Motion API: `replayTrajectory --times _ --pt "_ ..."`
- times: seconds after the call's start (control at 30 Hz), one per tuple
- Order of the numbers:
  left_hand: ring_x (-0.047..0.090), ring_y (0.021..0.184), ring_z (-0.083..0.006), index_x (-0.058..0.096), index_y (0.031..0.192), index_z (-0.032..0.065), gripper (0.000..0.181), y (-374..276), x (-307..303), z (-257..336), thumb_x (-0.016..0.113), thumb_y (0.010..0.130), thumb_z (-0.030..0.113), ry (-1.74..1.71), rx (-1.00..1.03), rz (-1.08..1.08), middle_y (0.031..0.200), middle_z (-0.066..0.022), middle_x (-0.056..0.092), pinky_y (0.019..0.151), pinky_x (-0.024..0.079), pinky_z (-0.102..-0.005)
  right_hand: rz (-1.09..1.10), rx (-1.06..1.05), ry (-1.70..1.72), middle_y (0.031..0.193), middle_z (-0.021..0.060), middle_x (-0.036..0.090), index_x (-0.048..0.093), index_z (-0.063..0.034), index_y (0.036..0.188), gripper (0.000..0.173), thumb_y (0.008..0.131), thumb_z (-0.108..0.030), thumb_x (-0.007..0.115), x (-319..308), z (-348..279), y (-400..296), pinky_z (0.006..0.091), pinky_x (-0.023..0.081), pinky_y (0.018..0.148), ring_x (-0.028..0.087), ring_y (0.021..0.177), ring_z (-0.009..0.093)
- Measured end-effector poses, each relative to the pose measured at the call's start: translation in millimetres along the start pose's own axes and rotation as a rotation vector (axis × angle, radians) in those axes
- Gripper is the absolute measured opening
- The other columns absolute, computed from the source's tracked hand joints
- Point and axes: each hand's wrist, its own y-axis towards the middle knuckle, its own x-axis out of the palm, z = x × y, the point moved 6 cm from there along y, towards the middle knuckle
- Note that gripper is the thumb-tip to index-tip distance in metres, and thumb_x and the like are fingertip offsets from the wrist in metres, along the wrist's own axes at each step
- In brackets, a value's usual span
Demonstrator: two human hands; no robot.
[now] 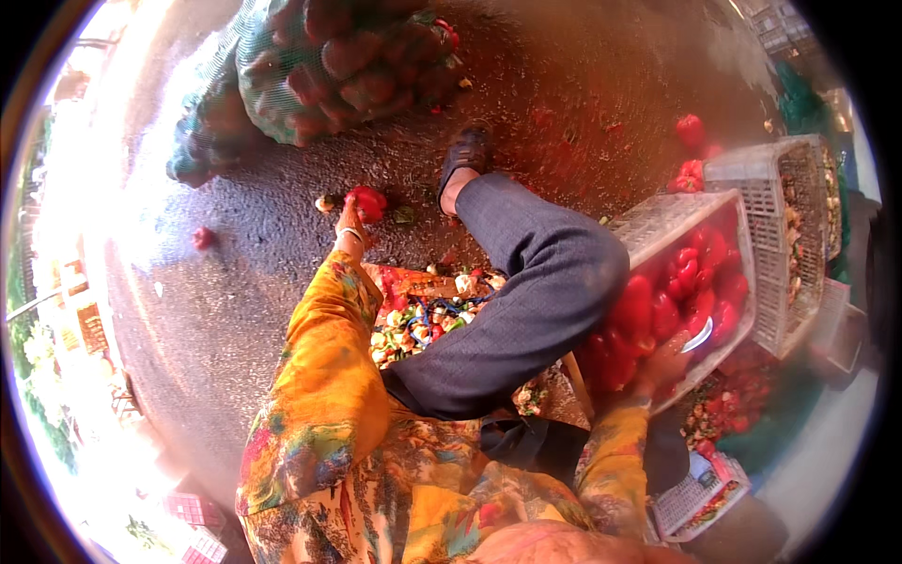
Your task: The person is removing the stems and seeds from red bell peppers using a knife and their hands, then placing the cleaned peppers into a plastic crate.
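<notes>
Far out in front, my left hand (349,220) grips a red bell pepper (370,204) low over the wet ground. A pale, cut-looking piece (325,204) lies just left of that hand. On my other side, my right hand (664,363) is over the near edge of a pale plastic crate (745,282) filled with red peppers (666,314). A short, shiny curved knife blade (697,335) sticks out from its fingers; the handle is hidden in the hand. Between my left arm and bent leg, pepper cores and trimmings (405,331) lie in a heap.
Green mesh sacks of peppers (338,70) stand ahead. More pale plastic crates (793,233) are at the right, with loose red peppers (690,130) beyond them. A single pepper (203,238) lies on the ground at left. A smaller white crate (701,497) sits at lower right.
</notes>
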Motion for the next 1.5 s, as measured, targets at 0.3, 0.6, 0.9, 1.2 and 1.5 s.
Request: replayTrajectory --times 0.3,0.6,0.9,1.2,1.5 --pt "0.064 0.102 -0.0279 0.053 0.132 0.0111 0.075 21.1 29.1 -3.0 0.081 0.064 0.024 0.079 0.234 0.359 0.119 -0.0105 0.063 0.087 0.054 -0.0439 -0.072 -0.033 -0.339 0.094 0.0318 0.065 0.061 0.0049 0.106 0.054 0.1 -0.048 0.051 6.0 28.9 15.5 0.0531 0.049 0.071 0.063 0.087 0.05" --pt "0.057 0.116 -0.0211 0.039 0.144 0.0052 0.096 -211.1 113.0 108.5 0.085 0.06 0.009 0.276 1.008 -0.249 0.126 -0.0095 0.057 0.101 0.048 -0.0345 -0.072 -0.266 -0.094 0.111 0.0249 0.068 0.063 0.002 0.119 0.042 0.102 -0.035 0.053 -8.6 -73.8 -5.7 0.0448 0.052 0.083 0.066 0.101 0.038" --pt "0.06 0.108 -0.0368 0.039 0.142 0.0036 0.09 -517.8 270.8 137.5 0.085 0.066 0.018 0.722 2.119 -0.737 0.124 -0.0154 0.061 0.092 0.05 -0.043 -0.448 -0.385 1.008 0.108 0.0063 0.07 0.061 0.0006 0.125 0.029 0.096 0.0 0.058 -77.4 -284.4 -84.6 0.0252 0.053 0.075 0.065 0.09 0.012" --pt "0.054 0.117 -0.0362 0.032 0.146 0.0022 0.095 -526.4 273.3 -0.2 0.077 0.066 0.027 1.623 1.972 -1.108 0.129 -0.0184 0.054 0.102 0.043 -0.0439 -0.471 0.018 0.954 0.083 0.0015 0.065 0.065 -0.0017 0.112 0.019 0.096 -0.009 0.061 -42.9 -213.3 -126.8 0.0248 0.048 0.064 0.057 0.073 0.007" --pt "0.063 0.102 -0.0359 0.063 0.12 0.0087 0.034 -472.5 250.8 -51.1 0.06 0.091 0.027 1.257 1.364 -0.966 0.107 -0.0153 0.068 0.093 0.048 -0.0446 -0.521 0.281 0.98 0.087 0.0038 0.068 0.064 -0.0011 0.111 0.019 0.095 -0.009 0.058 4.4 -154.5 -171.3 0.0281 0.051 0.073 0.06 0.082 0.009"
